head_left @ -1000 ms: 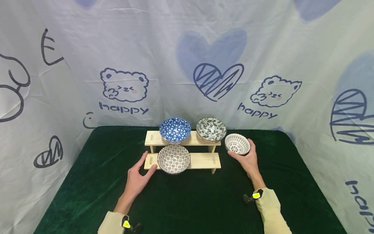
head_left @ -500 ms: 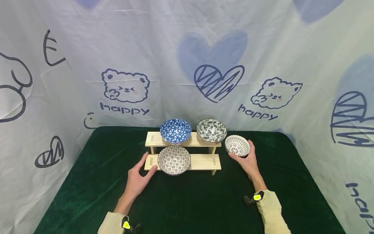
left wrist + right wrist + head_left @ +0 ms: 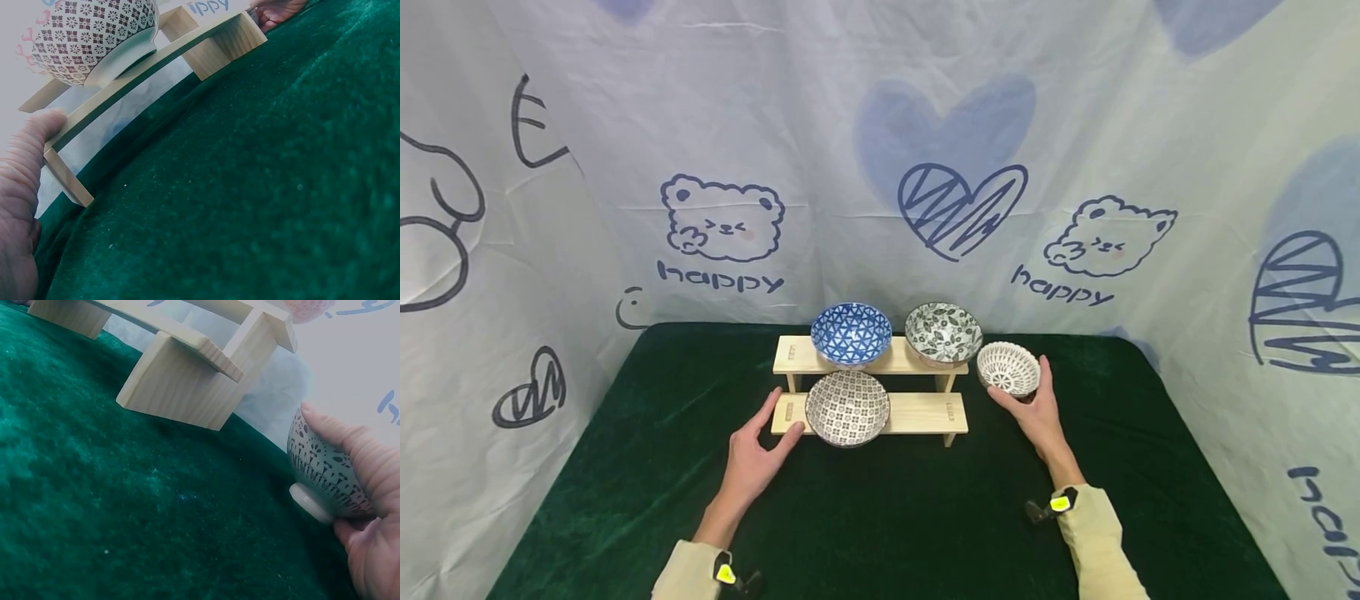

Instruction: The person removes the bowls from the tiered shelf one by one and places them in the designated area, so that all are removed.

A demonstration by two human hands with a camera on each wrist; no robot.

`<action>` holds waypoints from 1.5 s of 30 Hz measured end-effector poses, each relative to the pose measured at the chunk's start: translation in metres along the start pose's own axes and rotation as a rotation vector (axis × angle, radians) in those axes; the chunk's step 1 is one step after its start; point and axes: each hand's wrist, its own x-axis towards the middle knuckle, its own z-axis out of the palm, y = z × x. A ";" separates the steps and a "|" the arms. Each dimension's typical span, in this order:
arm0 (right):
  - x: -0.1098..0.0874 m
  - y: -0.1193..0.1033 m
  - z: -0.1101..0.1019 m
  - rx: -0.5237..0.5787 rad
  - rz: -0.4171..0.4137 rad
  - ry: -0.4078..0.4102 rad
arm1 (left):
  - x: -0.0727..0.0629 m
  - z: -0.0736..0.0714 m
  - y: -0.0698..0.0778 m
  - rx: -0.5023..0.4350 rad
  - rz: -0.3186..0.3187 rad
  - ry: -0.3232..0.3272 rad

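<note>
At the right of the two-tier wooden stand (image 3: pixel 917 412), my right hand (image 3: pixel 1037 414) holds a small white bowl with a dark pattern (image 3: pixel 1009 369) by its side, thumb near the rim. In the right wrist view this bowl (image 3: pixel 325 465) is tilted; whether its foot touches the cloth I cannot tell. My left hand (image 3: pixel 754 457) grips the left end of the lower tier, thumb at the front edge and fingers toward the back. A brown-patterned bowl (image 3: pixel 847 408) sits on that tier beside the thumb. On the upper tier stand a blue triangle-patterned bowl (image 3: pixel 851 333) and a leaf-patterned bowl (image 3: pixel 943 334).
Dark green velvet cloth (image 3: pixel 895 517) covers the table, with a wide stretch in front of the stand. Behind and at both sides hangs a pale curtain (image 3: pixel 820 150) with blue hearts and bear drawings. Both wrists wear small cameras.
The view shifts very slightly. Both hands stay in place, the right still holding the small bowl and the left still at the stand.
</note>
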 end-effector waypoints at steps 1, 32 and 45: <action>0.000 0.000 0.000 -0.003 -0.002 0.003 | 0.000 0.000 0.000 -0.002 -0.002 0.003; -0.004 -0.036 -0.024 0.034 -0.048 0.074 | 0.000 0.000 0.002 -0.014 0.003 0.002; -0.026 -0.089 -0.030 0.138 -0.230 0.071 | 0.001 0.000 0.001 -0.003 0.008 0.001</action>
